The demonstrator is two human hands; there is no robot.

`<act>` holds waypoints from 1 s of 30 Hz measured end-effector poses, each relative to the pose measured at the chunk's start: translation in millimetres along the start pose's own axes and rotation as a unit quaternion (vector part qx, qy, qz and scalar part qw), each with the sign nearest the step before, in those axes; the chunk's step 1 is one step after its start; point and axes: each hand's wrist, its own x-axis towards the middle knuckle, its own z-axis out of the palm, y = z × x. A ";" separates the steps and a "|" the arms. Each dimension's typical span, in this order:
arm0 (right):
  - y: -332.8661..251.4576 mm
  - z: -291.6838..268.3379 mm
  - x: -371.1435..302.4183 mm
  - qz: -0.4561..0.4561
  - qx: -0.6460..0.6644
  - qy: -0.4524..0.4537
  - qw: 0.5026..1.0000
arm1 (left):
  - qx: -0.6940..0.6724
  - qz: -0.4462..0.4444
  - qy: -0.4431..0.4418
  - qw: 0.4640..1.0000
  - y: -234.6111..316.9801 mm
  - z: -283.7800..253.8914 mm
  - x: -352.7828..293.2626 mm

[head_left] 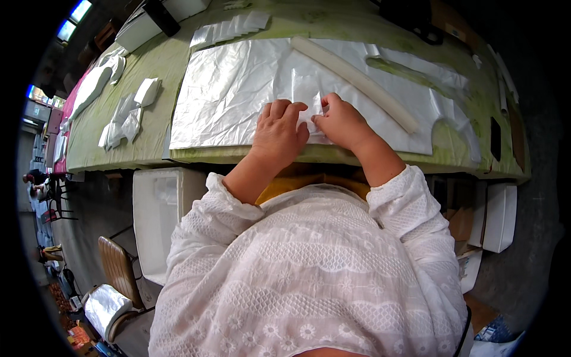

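While both hands meet at the near edge of the table, the details read so:

Work surface: a green-covered table (148,65) with a large sheet of silvery-white plastic film (232,89) spread flat across it.

Left hand: the left hand (278,132) rests knuckles up on the film, fingers curled down, pinching a small fold of the film (310,113) between fingertips and thumb.

Right hand: the right hand (344,122) grasps the same fold from the other side, its fingertips touching or almost touching those of the left.

Where the fold sits: near the front edge of the sheet, directly between the two hands, raised slightly off the table.

Nearby: a long white foam rod (357,80) lies diagonally on the film just beyond the right hand; folded white pieces (128,113) lie well apart to the left.

Doing it well: judging from the grip, the crease wants both hands pulling evenly so that the thin film stays taut and does not wrinkle; pressing the fold flat against the table should keep the edges aligned.

Risk: slippery film may slide under uneven pressure.
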 end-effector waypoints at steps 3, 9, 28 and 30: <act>-0.3 -0.8 3.0 -0.007 -0.007 0.001 1.000 | 0.046 0.073 -0.016 0.996 3.2 1.2 8.4; -0.3 2.1 -13.2 -0.010 0.034 0.022 0.999 | 0.042 0.070 -0.133 0.988 -3.9 5.3 7.5; 59.6 7.5 -50.8 -0.378 -0.051 0.184 0.906 | -0.119 0.034 -0.037 0.992 4.6 -0.5 -24.3; 57.7 7.6 -49.0 -0.358 -0.039 0.181 0.915 | -0.110 0.004 -0.002 0.994 6.0 1.7 -21.8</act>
